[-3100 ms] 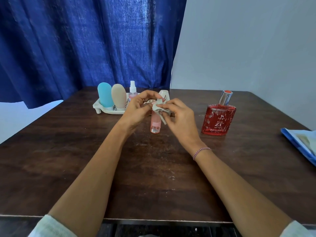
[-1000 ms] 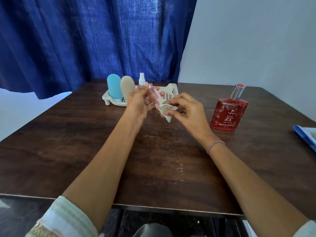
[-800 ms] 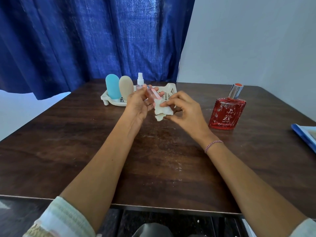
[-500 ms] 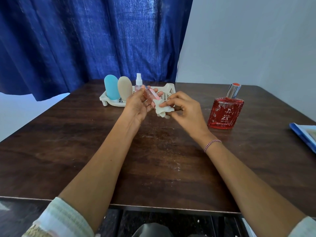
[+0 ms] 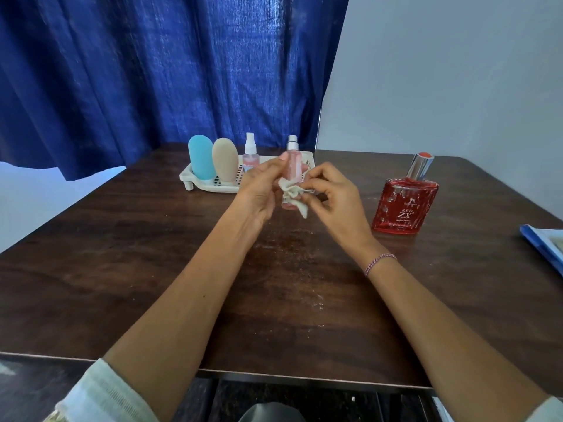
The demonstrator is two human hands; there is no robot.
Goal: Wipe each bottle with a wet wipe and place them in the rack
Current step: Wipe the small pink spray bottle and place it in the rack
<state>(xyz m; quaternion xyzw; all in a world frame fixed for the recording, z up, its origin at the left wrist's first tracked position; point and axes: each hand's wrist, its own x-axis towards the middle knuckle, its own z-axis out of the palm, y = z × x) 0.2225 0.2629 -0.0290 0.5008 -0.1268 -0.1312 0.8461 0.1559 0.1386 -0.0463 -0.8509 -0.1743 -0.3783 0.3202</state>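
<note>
A pink spray bottle (image 5: 293, 166) is held upright in the closed fingers of the left hand (image 5: 259, 190), while a crumpled wet wipe (image 5: 292, 197) is pinched against its lower body by the right hand (image 5: 333, 196), the rack (image 5: 210, 185) just beyond the fingertips.

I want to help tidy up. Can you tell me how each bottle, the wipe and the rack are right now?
blue bottle: standing in the rack.
beige bottle: standing in the rack.
small spray bottle: standing in the rack.
pink spray bottle: upright, held by the left hand.
wet wipe: crumpled, pressed on it by the right hand.
red perfume bottle: capped, on the table.
rack: partly filled.
</note>
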